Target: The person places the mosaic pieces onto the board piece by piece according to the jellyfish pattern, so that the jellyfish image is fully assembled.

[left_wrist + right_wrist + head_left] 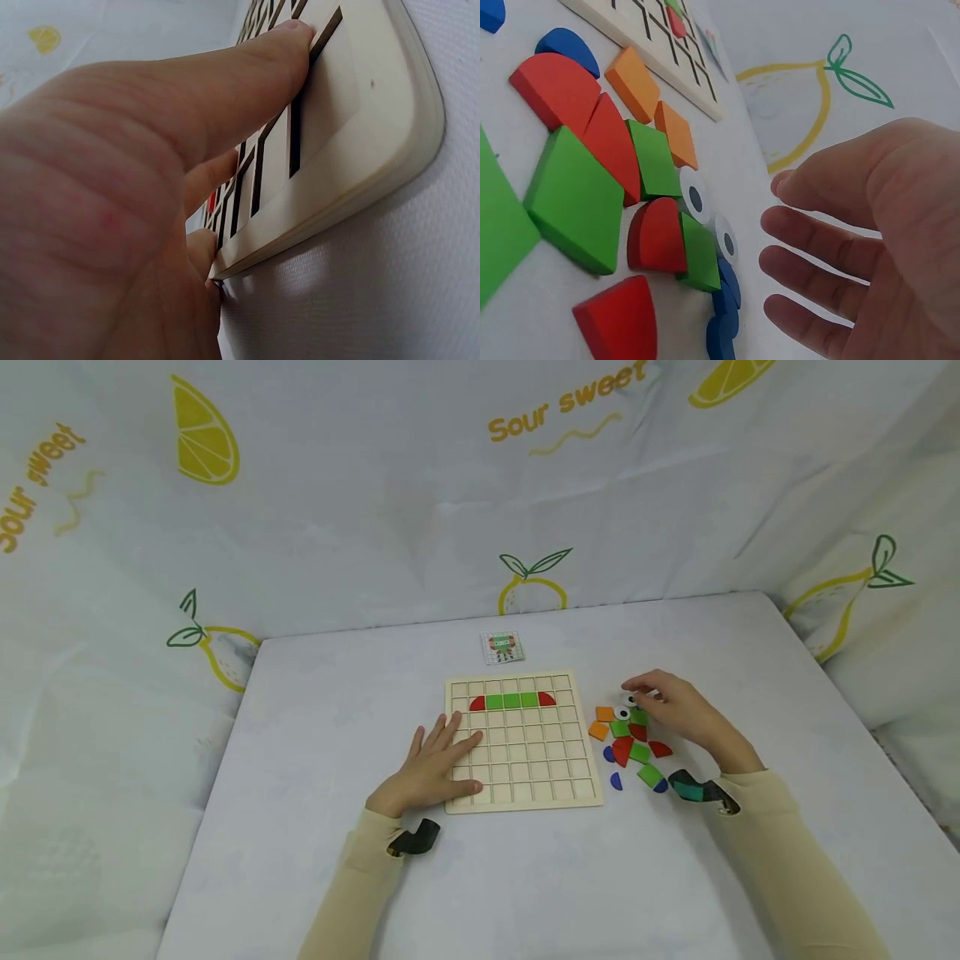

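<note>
Pale wood formed the gridded board [525, 752], which lay flat mid-table, nearer the back edge than the front of the white-covered table [337, 735]. In its second row from the far edge, three green squares [512, 701] stood side by side, with a red quarter-round [477, 703] at either end.

The left hand [429, 772] rested over the board's left edge, fingers spread and extended, thumb on the grid near the near-left corner; it gripped nothing.

Off the board's right edge lay a loose cluster: orange squares [604, 714], white eye discs [622, 713], blue half-rounds [617, 782], plus further green and red pieces. The right hand [678, 710] hovered at the cluster's far end, just beside the discs, fingers loosely bent, thumb tip near forefinger tip, no piece seen in their hold.

A patterned card [502, 647] lay between the board's far edge and the table's back edge.
</note>
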Demonstrator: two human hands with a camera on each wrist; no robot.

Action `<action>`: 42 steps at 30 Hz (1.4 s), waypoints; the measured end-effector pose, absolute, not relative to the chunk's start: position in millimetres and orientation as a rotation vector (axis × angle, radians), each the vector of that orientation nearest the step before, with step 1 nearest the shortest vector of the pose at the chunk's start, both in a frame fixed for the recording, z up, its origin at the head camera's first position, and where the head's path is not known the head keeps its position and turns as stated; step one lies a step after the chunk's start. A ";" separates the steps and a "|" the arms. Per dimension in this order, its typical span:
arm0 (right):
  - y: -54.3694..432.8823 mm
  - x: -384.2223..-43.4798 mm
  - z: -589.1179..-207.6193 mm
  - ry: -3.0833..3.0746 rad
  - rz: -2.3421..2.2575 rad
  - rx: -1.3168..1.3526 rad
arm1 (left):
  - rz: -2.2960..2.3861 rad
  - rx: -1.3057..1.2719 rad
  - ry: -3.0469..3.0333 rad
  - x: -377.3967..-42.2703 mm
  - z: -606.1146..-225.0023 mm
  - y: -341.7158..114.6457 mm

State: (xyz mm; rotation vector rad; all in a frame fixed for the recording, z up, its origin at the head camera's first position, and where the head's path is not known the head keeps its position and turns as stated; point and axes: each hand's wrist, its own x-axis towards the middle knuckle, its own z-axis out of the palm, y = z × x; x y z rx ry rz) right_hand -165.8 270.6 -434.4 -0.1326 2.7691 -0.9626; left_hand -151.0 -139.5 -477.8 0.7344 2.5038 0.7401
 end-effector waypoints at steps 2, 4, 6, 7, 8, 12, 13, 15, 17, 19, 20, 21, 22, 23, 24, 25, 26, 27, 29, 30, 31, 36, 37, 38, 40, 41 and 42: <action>268.6 -166.4 -437.5 2.780 -0.938 -0.138 | 0.729 0.731 2.507 -151.4 -478.5 -139.7; 265.8 -167.3 -439.8 2.795 -0.903 -0.154 | 0.709 0.723 2.509 -151.8 -479.5 -139.6; 262.8 -168.3 -441.9 2.807 -0.861 -0.177 | 0.689 0.706 2.508 -152.5 -479.8 -139.0; 261.6 -168.6 -442.8 2.814 -0.839 -0.191 | 0.681 0.699 2.509 -152.7 -479.9 -138.6; 260.7 -168.9 -444.0 2.824 -0.816 -0.206 | 0.675 0.694 2.507 -153.2 -480.3 -138.4; 257.3 -168.6 -447.9 2.862 -0.742 -0.255 | 0.651 0.683 2.501 -154.8 -483.2 -137.9; 256.7 -167.8 -449.0 2.873 -0.723 -0.259 | 0.662 0.692 2.504 -154.7 -483.3 -137.7; 255.1 -166.3 -450.6 2.888 -0.686 -0.270 | 0.667 0.700 2.502 -154.3 -483.2 -137.2; 253.7 -165.0 -451.5 2.896 -0.650 -0.272 | 0.667 0.705 2.498 -154.0 -482.8 -136.7; 252.5 -164.5 -451.9 2.904 -0.619 -0.274 | 0.665 0.706 2.494 -153.6 -482.1 -136.7; 252.0 -164.9 -452.0 2.909 -0.611 -0.278 | 0.654 0.701 2.493 -153.8 -482.4 -136.8; 251.3 -165.7 -452.1 2.913 -0.602 -0.280 | 0.653 0.700 2.495 -154.0 -482.7 -137.0; 250.4 -166.7 -451.8 2.916 -0.600 -0.279 | 0.653 0.695 2.497 -154.3 -482.8 -137.2; 249.6 -167.9 -451.8 2.921 -0.594 -0.279 | 0.654 0.692 2.500 -154.5 -482.9 -137.3; 248.8 -169.0 -451.7 2.924 -0.588 -0.278 | 0.653 0.686 2.503 -154.6 -482.9 -137.4; 248.0 -170.0 -451.6 2.924 -0.587 -0.274 | 0.653 0.683 2.505 -154.8 -483.2 -137.5; 247.5 -170.9 -451.8 2.922 -0.584 -0.271 | 0.650 0.679 2.507 -154.9 -483.3 -137.4; 247.1 -171.6 -452.1 2.919 -0.586 -0.267 | 0.651 0.678 2.505 -154.8 -483.4 -137.4; 247.5 -172.6 -452.4 2.906 -0.610 -0.263 | 0.652 0.673 2.502 -154.4 -482.9 -137.1; 247.9 -172.9 -452.4 2.898 -0.630 -0.266 | 0.651 0.671 2.502 -154.1 -482.8 -136.9; 248.6 -173.3 -452.6 2.886 -0.655 -0.263 | 0.654 0.668 2.501 -153.9 -482.6 -136.8; 252.4 -176.5 -447.8 2.794 -0.864 -0.240 | 0.657 0.665 2.495 -153.8 -481.5 -136.7; 252.4 -177.6 -445.0 2.774 -0.911 -0.222 | 0.653 0.665 2.492 -154.0 -480.8 -136.9; 251.8 -178.8 -441.3 2.760 -0.954 -0.213 | 0.647 0.668 2.490 -154.3 -479.8 -137.2; 249.8 -181.1 -433.2 2.747 -1.027 -0.194 | 0.636 0.680 2.489 -154.6 -477.2 -137.1; 248.2 -182.4 -429.6 2.747 -1.054 -0.186 | 0.622 0.686 2.493 -154.6 -475.9 -137.0; 246.1 -183.8 -425.7 2.752 -1.078 -0.199 | 0.609 0.691 2.499 -154.5 -474.0 -137.0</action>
